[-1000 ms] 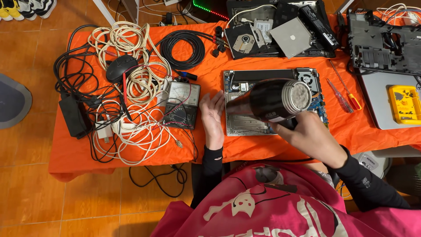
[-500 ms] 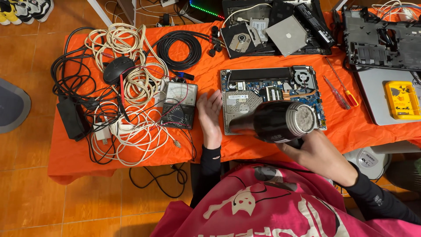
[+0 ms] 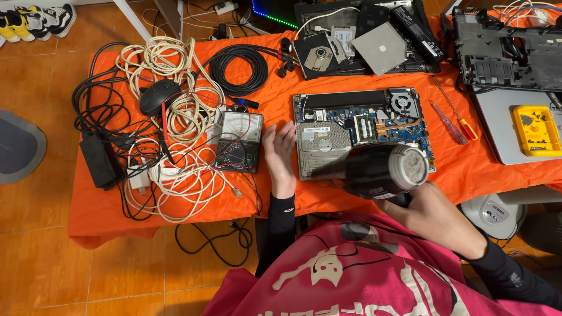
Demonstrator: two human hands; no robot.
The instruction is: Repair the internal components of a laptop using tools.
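My right hand [image 3: 436,213] grips a black hair dryer [image 3: 380,169] by its handle, its barrel lying sideways over the near edge of an opened laptop base [image 3: 363,126] with its circuit board and fan bare. My left hand [image 3: 280,153] lies flat, fingers together, on the orange tablecloth [image 3: 269,117] just left of the laptop base, beside an analog multimeter [image 3: 239,140].
Tangled white and black cables [image 3: 170,123], a black mouse [image 3: 158,96] and a power brick [image 3: 99,158] fill the left. Two screwdrivers [image 3: 453,117], a yellow box [image 3: 534,130] on a grey lid, laptop shells and an optical drive [image 3: 319,55] lie right and back.
The hair dryer has dropped toward me, uncovering more of the laptop's board. My left hand has stayed put beside the laptop.
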